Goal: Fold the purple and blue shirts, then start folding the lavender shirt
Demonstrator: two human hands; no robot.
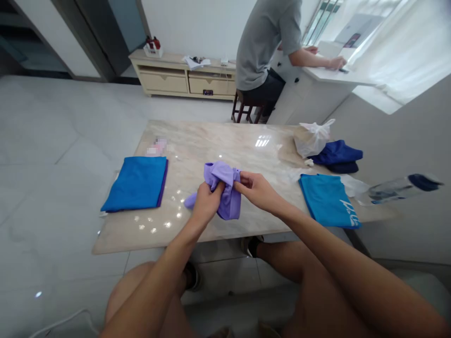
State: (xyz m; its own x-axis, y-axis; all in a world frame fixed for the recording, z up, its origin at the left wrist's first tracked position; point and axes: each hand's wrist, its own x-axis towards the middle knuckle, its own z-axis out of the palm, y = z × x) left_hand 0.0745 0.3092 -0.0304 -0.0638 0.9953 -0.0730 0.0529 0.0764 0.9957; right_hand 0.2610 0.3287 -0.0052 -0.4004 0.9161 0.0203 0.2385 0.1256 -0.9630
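Note:
A bunched lavender cloth piece (229,204) is held up over the middle of the marble-look table (197,138). Its exact kind is hard to make out; one rounded end sticks out to the left, past my wrist. My left hand (208,199) is closed on its lower left part, the thumb pressing into the folds. At its right edge, my right hand (255,188) pinches the fabric between thumb and fingers. Folds and fingers hide part of the cloth.
On the left lies a folded blue cloth (136,183). To the right are a folded teal cloth (327,199), a clear bottle (398,188), a white plastic bag (312,138) and a dark blue bundle (336,155). Beyond, a person (268,44) sits on a stool by a low cabinet (162,80).

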